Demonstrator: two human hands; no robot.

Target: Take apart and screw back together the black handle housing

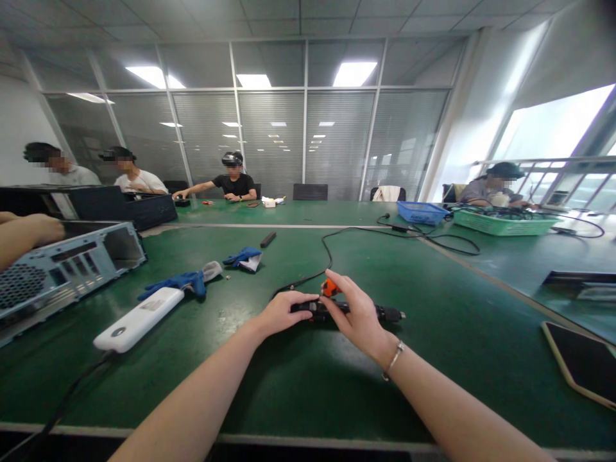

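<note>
A black corded electric screwdriver (385, 314) lies across the green table in front of me, its tip to the right. Its left part is gripped by my left hand (285, 313), with thumb and fingers closed about the body. Just above the tool, my right hand (355, 314) is closed on a small orange-and-black object (330, 287). Most of that object is behind my fingers, so its kind does not show. My right fingers also hide the tool's middle. A black cable (308, 278) runs from the tool's left end toward the back of the table.
To the left are a white power bank (139, 319) with a cable, blue gloves (180, 282) and an open metal computer case (72, 269) with another person's hand on it. A phone (584, 362) lies right. Blue (422, 213) and green baskets (505, 222) stand behind; several people sit around.
</note>
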